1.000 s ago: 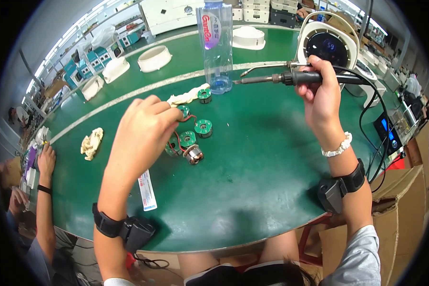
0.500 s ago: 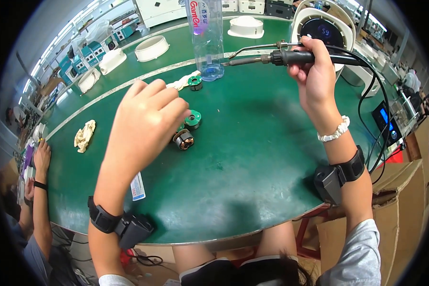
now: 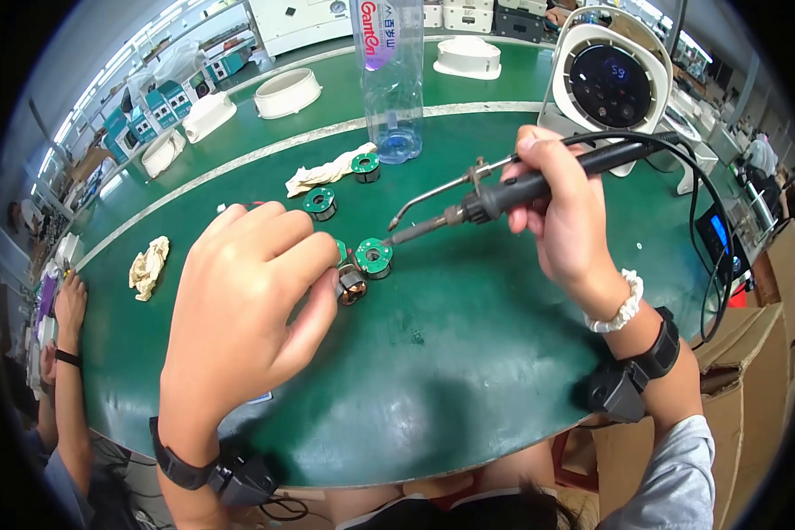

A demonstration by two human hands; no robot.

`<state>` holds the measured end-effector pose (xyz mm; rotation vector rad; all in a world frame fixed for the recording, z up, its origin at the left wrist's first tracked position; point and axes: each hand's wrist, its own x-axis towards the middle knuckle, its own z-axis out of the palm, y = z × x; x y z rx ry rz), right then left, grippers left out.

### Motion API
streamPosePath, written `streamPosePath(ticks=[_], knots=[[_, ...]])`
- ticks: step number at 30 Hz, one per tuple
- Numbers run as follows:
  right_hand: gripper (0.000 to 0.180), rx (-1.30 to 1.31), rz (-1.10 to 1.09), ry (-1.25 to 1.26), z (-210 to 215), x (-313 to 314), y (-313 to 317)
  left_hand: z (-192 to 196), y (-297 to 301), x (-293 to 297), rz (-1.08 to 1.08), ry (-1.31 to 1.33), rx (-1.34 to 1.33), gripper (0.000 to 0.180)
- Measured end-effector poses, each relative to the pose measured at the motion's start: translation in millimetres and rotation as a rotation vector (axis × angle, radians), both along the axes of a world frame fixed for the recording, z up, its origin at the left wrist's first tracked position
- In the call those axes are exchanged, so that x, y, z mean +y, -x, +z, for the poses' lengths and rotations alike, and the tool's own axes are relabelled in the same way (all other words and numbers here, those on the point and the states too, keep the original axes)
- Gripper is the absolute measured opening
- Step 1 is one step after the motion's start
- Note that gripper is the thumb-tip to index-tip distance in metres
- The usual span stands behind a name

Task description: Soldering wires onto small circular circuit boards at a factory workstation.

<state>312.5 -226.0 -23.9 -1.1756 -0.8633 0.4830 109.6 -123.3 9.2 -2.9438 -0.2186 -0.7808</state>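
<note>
My right hand [image 3: 564,216] grips a black soldering iron [image 3: 526,193], with a thin metal tube clamped alongside. The iron's tip points down-left, at or just above the green top of a small motor stator [image 3: 374,258]; contact cannot be told. Against that stator lies a tilted one [image 3: 352,287] showing copper windings. My left hand [image 3: 247,296] is just left of them, its fingers curled inward; what they hold, if anything, is hidden. Another green-topped stator [image 3: 321,204] sits behind, and a further one [image 3: 366,168] stands by a crumpled white cloth [image 3: 322,171].
A clear plastic bottle [image 3: 393,106] stands behind the stators. At the back right is a round white device with a lit display [image 3: 609,81]. The iron's black cable loops past a station [image 3: 720,238]. A crumpled cloth [image 3: 150,268] lies left, near another person's arm [image 3: 72,371].
My right hand has brought the soldering iron down and left, from beside the bottle to the stator. My left hand has come lower, uncovering another stator and hiding most of a small card.
</note>
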Motion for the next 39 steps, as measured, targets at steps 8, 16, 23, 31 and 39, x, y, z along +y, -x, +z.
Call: streamPosePath(ticks=[8, 16, 23, 31, 39], knots=[[0.025, 0.057, 0.063, 0.023, -9.4, 5.7, 8.1, 5.4, 0.7, -0.7, 0.002, 0.053, 0.042, 0.008], [0.025, 0.084, 0.085, 0.022, -10.3, 5.8, 8.6, 6.5, 0.4, -0.7, 0.036, 0.041, 0.034, 0.009], [0.027, 0.030, 0.100, 0.044, -13.9, 6.4, 8.9, 5.0, 1.5, 0.4, 0.042, 0.026, 0.014, 0.008], [0.027, 0.048, 0.105, 0.051, -14.9, 8.0, 9.2, 6.4, 1.2, 1.6, 0.058, 0.057, -0.003, 0.008], [0.026, 0.069, 0.105, 0.059, -16.3, 8.6, 8.5, 7.1, 0.4, 1.5, 0.058, 0.062, 0.005, 0.009]])
